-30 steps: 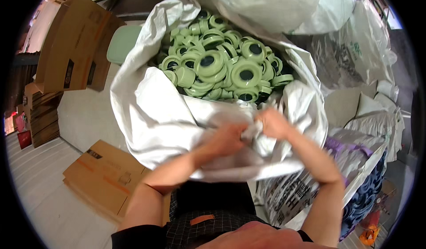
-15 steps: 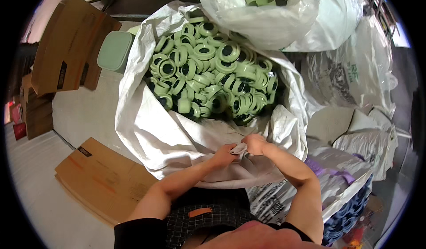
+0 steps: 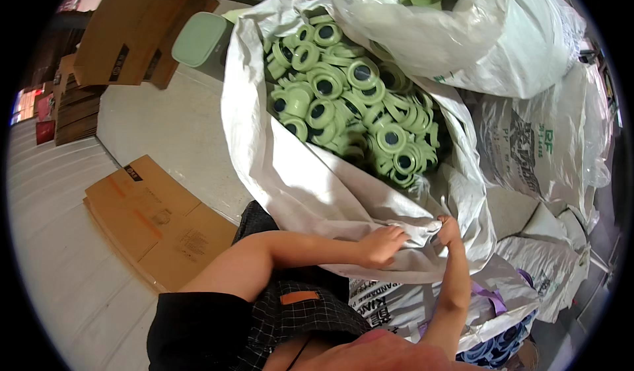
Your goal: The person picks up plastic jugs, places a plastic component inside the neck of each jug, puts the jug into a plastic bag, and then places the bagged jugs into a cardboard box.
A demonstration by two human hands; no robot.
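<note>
A large white woven sack (image 3: 304, 186) stands before me with its mouth wide. Heaped inside are many light green round plastic parts (image 3: 343, 93), ring-like with dark centres. At the sack's near rim, my left hand (image 3: 384, 245) is closed on the bunched fabric. Just to its right, my right hand (image 3: 449, 230) pinches another part of the same rim. A short fold of cloth spans the gap between the two hands. The fingertips of both hands are partly hidden in the folds.
A translucent bag (image 3: 422, 40) of green pieces rises at the far right, above another plastic sack (image 3: 535, 140). On the left lie flattened cardboard (image 3: 158, 219) and a standing carton (image 3: 129, 34). A green-lidded tub (image 3: 200, 40) stands behind the sack. Dark blue parts (image 3: 498, 344) fill a bag at lower right.
Both hands have shifted rightward along the near rim, pulling the fabric that way. The gap between them has widened slightly. My view has turned, and the sack appears further right.
</note>
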